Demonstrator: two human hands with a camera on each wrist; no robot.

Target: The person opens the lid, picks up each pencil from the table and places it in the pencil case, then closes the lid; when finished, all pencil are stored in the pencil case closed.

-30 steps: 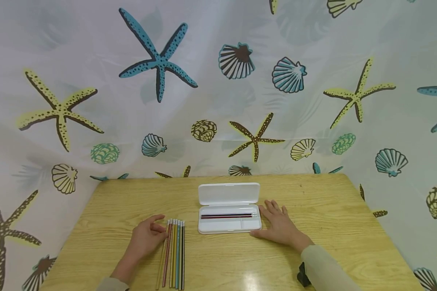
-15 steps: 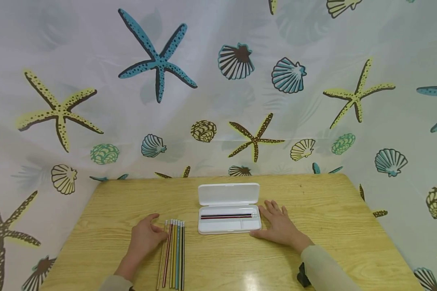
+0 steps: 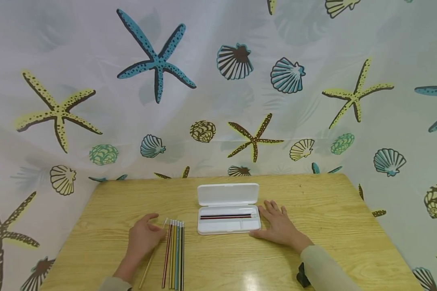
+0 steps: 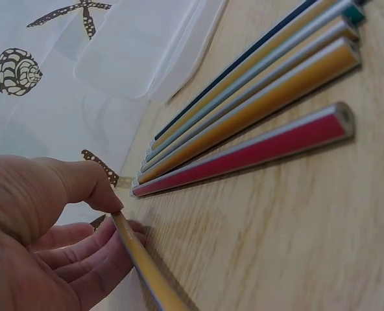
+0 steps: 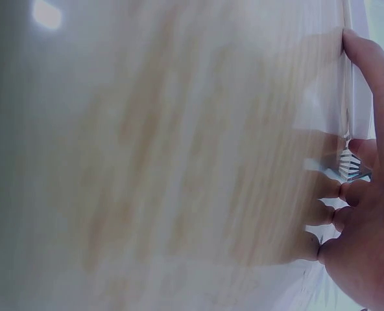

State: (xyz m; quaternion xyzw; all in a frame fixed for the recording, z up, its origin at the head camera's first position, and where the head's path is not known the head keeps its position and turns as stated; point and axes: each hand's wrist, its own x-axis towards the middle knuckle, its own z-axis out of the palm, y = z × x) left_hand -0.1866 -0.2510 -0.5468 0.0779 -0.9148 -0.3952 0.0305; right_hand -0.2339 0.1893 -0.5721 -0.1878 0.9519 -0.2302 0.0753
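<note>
To the left of the white pencil case (image 3: 215, 226), the left hand (image 3: 143, 241) is holding a yellow pencil (image 3: 147, 266) in a narrow grip, thumb and fingers pinching it near its far end; the hand is hiding part of the shaft in the head view, and the left wrist view is cutting off its near end; between that pencil and the case, a row of pencils (image 3: 177, 254) is lying on the counter (image 3: 218, 266); at the case's right end, the right hand (image 3: 279, 228) is resting with fingers spread, its grip wide and holding nothing; the right wrist view is blurring the counter and cropping this hand; inside the case, before its raised lid (image 3: 228, 194), dark and red pencils (image 3: 222, 217) are lying too close for sure counting; nearer than the case and to its right, a black object (image 3: 302, 276) is sitting partly hidden by the sleeve (image 3: 324, 266), its shape unclear.
</note>
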